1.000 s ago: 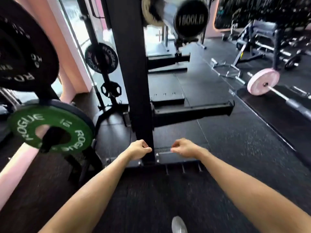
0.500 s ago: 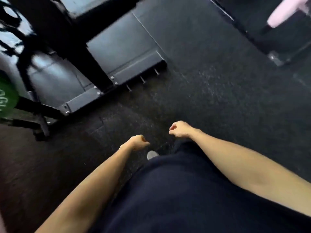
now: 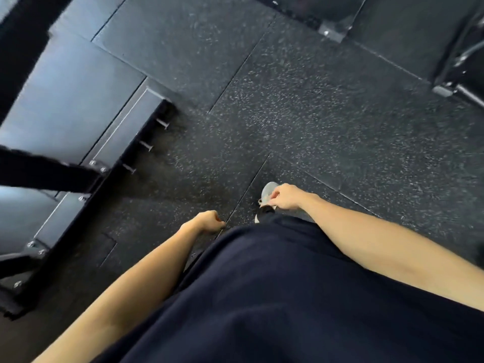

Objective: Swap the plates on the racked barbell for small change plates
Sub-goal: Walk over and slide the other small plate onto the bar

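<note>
Black rubber flooring (image 3: pixel 301 106), flecked with pale specks and laid in large tiles, fills most of the view as the camera looks almost straight down. Both bare forearms reach forward over a dark navy garment (image 3: pixel 275 297) that covers the lower middle. The left hand (image 3: pixel 208 221) is curled into a loose fist and holds nothing. The right hand (image 3: pixel 285 196) is also curled, its fingers bent under with nothing in them, and it hangs above a grey shoe (image 3: pixel 268 191) whose toe shows just beyond it. At the left edge lies the steel base of a rack (image 3: pixel 123 132), bolted at its corners, with three short pegs (image 3: pixel 146 145) sticking out of its side toward the open floor. A dark upright beam (image 3: pixel 39 171) crosses over that base. More metal framing (image 3: pixel 332 30) sits at the top and upper right. Neither the barbell nor any plates appear in this view, so their place cannot be told.
</note>
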Demonstrator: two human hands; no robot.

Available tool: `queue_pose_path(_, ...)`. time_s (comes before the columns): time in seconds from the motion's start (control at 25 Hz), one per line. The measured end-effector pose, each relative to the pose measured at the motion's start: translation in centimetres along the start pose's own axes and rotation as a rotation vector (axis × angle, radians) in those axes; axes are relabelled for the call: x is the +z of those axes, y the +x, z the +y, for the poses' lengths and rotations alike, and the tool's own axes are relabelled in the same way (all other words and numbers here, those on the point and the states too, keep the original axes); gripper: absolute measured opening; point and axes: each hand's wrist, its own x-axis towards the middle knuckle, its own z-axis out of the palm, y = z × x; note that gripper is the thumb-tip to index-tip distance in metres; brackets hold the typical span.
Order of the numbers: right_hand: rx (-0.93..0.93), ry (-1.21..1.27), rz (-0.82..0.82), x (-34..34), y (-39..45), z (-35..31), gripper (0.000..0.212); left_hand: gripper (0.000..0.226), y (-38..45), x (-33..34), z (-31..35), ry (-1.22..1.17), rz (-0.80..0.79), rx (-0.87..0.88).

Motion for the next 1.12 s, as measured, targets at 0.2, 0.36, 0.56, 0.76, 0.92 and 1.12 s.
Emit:
queue_pose_path(0.2,0.022,0.007,0.048,-11.7,2.1,4.6,0.029,0.035,4.2,-7.7,8.3,-0.046,0.121,0.012)
queue_pose_path(0.36,0.031,0.050,0.054,-18.1,4.9,5.5,0.029,0.035,6.3,-11.9,12.6,-0.129,0.211,0.025)
queue_pose_path(0.56,0.004,-0.013,-0.041,-23.4,9.1,2.8,0.030,0.034,10.4,-17.7,14.1,-0.183,0.234,0.008)
queue_pose_path(0.76,0.025,-0.116,-0.070,-31.8,16.2,-1.8,0.037,0.038,16.8,-27.9,15.3,-0.238,0.173,0.024)
queue_pose_path(0.92,0.002,-0.136,0.024,-42.4,22.1,-9.7,0.038,0.035,21.6,-40.7,15.2,-0.231,0.212,0.044)
queue_pose_path(1.12,-0.082,-0.178,0.092,-51.2,28.9,-18.2,0.037,0.035,25.2,-51.4,14.5,-0.283,0.233,0.005)
